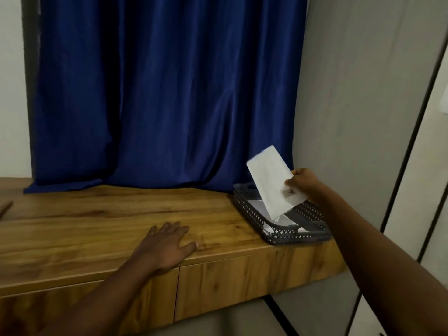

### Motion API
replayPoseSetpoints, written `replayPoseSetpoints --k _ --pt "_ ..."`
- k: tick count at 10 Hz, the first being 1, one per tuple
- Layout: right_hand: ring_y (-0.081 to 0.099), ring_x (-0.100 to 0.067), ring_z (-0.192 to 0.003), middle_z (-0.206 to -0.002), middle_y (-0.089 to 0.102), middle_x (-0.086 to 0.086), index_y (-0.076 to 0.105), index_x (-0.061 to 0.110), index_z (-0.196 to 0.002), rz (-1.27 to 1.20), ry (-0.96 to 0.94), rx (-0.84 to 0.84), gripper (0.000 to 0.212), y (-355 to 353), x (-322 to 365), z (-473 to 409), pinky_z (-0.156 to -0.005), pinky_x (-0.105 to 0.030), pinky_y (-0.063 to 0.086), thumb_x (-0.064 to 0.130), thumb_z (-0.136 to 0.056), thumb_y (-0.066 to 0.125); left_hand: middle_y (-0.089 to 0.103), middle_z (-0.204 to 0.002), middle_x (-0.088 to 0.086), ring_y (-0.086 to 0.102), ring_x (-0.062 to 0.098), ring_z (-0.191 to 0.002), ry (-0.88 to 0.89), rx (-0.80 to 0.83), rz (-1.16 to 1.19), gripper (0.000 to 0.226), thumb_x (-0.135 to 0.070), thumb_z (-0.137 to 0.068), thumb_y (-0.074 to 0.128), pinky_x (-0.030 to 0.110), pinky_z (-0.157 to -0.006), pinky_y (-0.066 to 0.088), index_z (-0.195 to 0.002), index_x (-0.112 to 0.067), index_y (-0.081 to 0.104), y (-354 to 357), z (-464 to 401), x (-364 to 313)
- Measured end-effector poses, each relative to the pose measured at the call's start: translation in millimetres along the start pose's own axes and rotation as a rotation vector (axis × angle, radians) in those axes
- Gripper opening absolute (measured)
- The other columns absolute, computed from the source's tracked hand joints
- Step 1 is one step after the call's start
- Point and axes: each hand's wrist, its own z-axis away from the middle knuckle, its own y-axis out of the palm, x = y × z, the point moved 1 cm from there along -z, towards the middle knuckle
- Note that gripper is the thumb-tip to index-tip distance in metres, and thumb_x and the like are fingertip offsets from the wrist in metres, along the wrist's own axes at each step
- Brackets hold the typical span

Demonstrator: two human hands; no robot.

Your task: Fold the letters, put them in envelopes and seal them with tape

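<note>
My right hand (303, 184) pinches a white envelope (271, 180) by its right edge and holds it tilted over a dark perforated basket (252, 214) at the right end of the wooden desk (97, 229). The envelope's lower corner hangs inside the basket, where more white papers (283, 221) lie. A small dark mark shows on the envelope near my thumb. My left hand (167, 246) rests flat on the desk near its front edge, fingers spread, holding nothing.
A blue curtain (157, 93) hangs behind the desk and bunches on its back edge. A grey wall panel (363, 105) stands right of the basket. Drawer fronts (242, 284) run below the desk's front edge.
</note>
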Motion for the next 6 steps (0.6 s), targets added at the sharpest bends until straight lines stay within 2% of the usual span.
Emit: replayPoseSetpoints --k 1,2,3,5,6 --pt "0.064 -0.032 -0.105 -0.118 0.064 -0.018 0.063 -0.001 -0.124 0.304 0.101 0.090 0.031 9.1 -9.5 -2.5 -0.087 -0.039 0.054 0.018 -0.100 0.063 0.003 -0.173 -0.004 0.002 0.017 -0.159 0.000 -0.006 -0.013 0.083 -0.081 -0.095 0.019 0.044 -0.127 0.002 -0.164 -0.035 0.013 0.0 1.0 -0.3" --pt "0.066 -0.032 -0.097 -0.106 0.065 -0.016 0.061 -0.001 -0.124 0.414 0.210 0.214 0.037 22.5 -22.6 -1.1 -0.075 -0.042 0.057 0.019 -0.095 0.071 0.004 -0.173 -0.004 0.002 0.017 -0.159 0.001 0.004 -0.018 0.083 -0.080 -0.095 0.019 0.044 -0.127 0.001 -0.164 -0.034 0.013 -0.5 2.0 -1.1" --pt "0.066 -0.034 -0.107 -0.112 0.066 -0.017 0.061 0.000 -0.123 0.400 0.288 0.271 0.039 33.9 -31.3 -1.8 -0.099 -0.047 0.054 0.018 -0.091 0.076 0.005 -0.173 -0.004 0.003 0.017 -0.159 0.005 0.001 -0.022 0.083 -0.080 -0.095 0.019 0.045 -0.128 0.002 -0.164 -0.035 0.014 -1.7 2.4 -2.0" --pt "0.062 -0.034 -0.113 -0.123 0.064 -0.018 0.057 0.003 -0.124 0.467 0.274 0.295 0.043 42.1 -36.8 -2.8 -0.107 -0.048 0.048 0.015 -0.088 0.077 0.006 -0.173 -0.005 0.004 0.016 -0.159 0.010 -0.021 -0.014 0.082 -0.080 -0.095 0.019 0.045 -0.128 0.003 -0.164 -0.036 0.014 -1.5 2.7 -2.0" --pt "0.061 -0.032 -0.111 -0.122 0.062 -0.017 0.056 0.005 -0.127 0.511 0.250 0.287 0.046 43.9 -36.3 0.3 -0.103 -0.045 0.050 0.017 -0.088 0.077 0.009 -0.173 -0.005 0.006 0.016 -0.158 0.015 -0.053 0.008 0.083 -0.082 -0.094 0.020 0.045 -0.127 0.005 -0.163 -0.036 0.017 -1.1 3.1 -2.4"
